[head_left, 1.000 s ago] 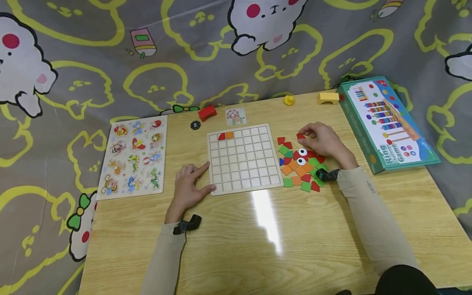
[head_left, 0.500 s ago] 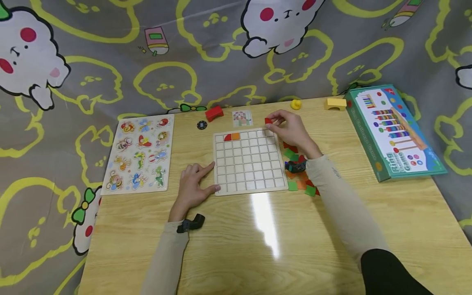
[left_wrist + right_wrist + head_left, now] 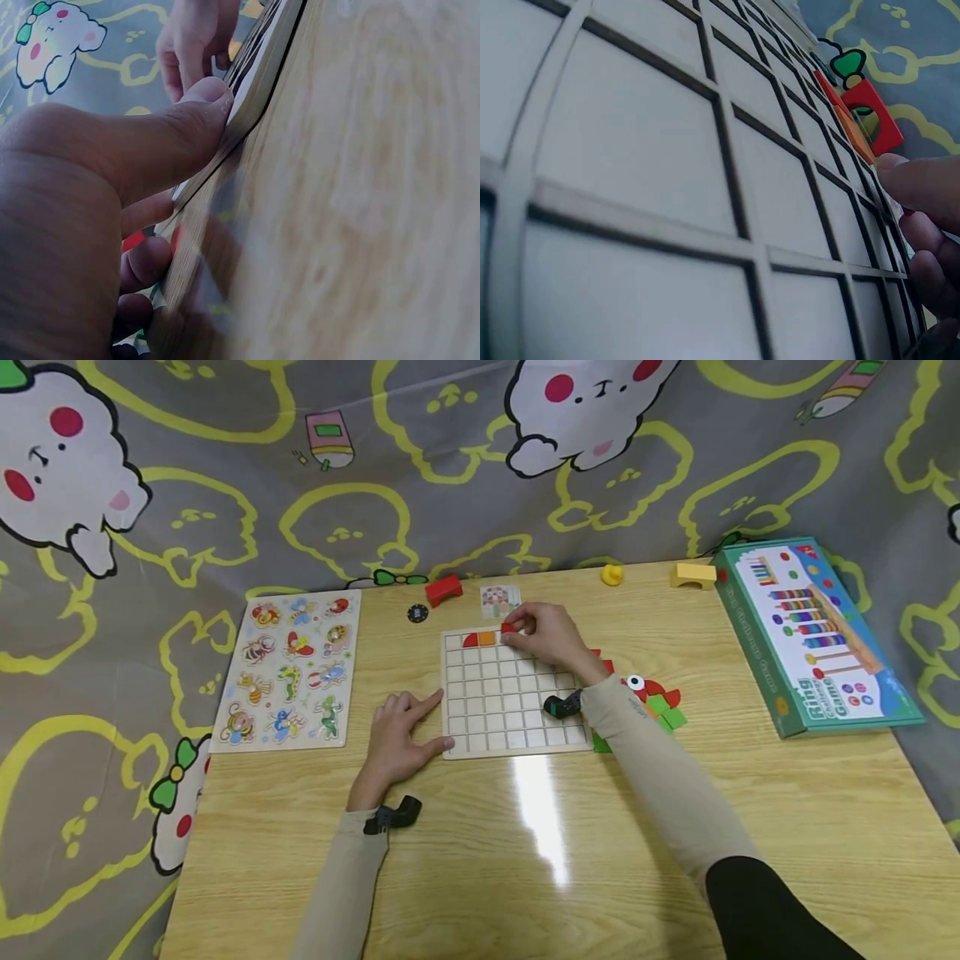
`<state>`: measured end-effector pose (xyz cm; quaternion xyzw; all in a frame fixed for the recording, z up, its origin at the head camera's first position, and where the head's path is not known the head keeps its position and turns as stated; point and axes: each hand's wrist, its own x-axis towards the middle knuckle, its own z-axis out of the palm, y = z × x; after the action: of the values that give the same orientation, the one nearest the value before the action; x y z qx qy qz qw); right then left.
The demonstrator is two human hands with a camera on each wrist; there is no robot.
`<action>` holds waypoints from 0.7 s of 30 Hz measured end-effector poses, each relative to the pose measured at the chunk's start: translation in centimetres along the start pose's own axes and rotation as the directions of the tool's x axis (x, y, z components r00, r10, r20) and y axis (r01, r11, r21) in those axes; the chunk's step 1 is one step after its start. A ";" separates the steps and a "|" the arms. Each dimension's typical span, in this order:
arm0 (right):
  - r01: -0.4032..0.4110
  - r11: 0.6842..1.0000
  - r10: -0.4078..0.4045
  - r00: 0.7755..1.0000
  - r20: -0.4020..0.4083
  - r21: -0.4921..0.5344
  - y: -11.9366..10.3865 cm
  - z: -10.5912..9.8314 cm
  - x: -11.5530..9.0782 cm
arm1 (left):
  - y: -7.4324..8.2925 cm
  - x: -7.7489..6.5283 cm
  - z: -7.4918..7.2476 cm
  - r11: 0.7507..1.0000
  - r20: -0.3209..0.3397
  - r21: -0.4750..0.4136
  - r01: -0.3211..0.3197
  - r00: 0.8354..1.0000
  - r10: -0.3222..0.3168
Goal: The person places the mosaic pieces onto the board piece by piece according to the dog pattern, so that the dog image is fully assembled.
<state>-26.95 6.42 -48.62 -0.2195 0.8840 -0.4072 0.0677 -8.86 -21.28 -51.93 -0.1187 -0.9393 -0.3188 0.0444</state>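
Note:
A wooden grid board [image 3: 491,706] lies in the middle of the table. My left hand [image 3: 396,743] touches its left edge with thumb and index finger spread; in the left wrist view, the thumb [image 3: 187,127] lies along the board's side. At the board's top row, my right hand [image 3: 551,635] pinches a small red tile [image 3: 508,628], whose full shape is covered by the fingers. Just left of it, a red tile with a curved side [image 3: 471,641] and an orange square tile [image 3: 487,638] sit in neighbouring cells. The right wrist view shows the right fingertips [image 3: 900,176] over the grid's far edge.
Loose green, red and orange tiles [image 3: 663,710] lie right of the board, partly behind the right forearm. A picture card [image 3: 500,601], red block [image 3: 444,590], black disc [image 3: 417,612], yellow duck [image 3: 612,575] and yellow block [image 3: 693,576] line the back. An insect puzzle [image 3: 288,672] and game box [image 3: 817,635] flank them.
My right hand has carried the red tile leftward from the loose pile to the board's top row, near the orange tile. The left hand stays at the board's left edge; the head view has shifted slightly.

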 end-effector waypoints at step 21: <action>-0.045 0.999 0.046 0.998 0.037 -0.021 -0.3 0.2 -0.1 | -0.1 0.0 0.0 1.000 0.005 -0.013 0.013 1.000 -0.013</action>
<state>-26.67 6.15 -48.55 -0.2077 0.8912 -0.3927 0.0914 -8.92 -21.32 -51.95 -0.1140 -0.9380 -0.3250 0.0391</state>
